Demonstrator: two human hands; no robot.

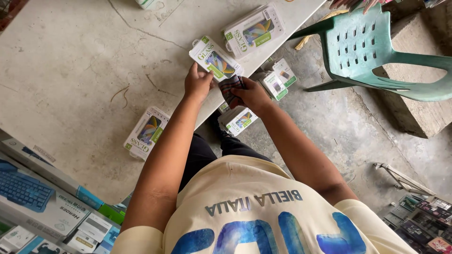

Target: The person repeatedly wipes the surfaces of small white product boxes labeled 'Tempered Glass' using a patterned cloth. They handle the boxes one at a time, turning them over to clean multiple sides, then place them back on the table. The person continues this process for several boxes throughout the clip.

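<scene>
Left hand grip closed on a flat boxed screen protector above the counter edge. Right hand grip closed on a dark cloth beside it. Box contents cannot be told.

Your left hand holds a white-and-green screen-protector box, lying tilted at the desk edge; your right hand grips a dark striped cloth. The cloth is bunched just beside the box.

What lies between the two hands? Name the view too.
A dark cloth lies between the left hand and the right hand, pinched by the right hand beside the white-and-green package that the left hand holds. The head view shows it.
</scene>
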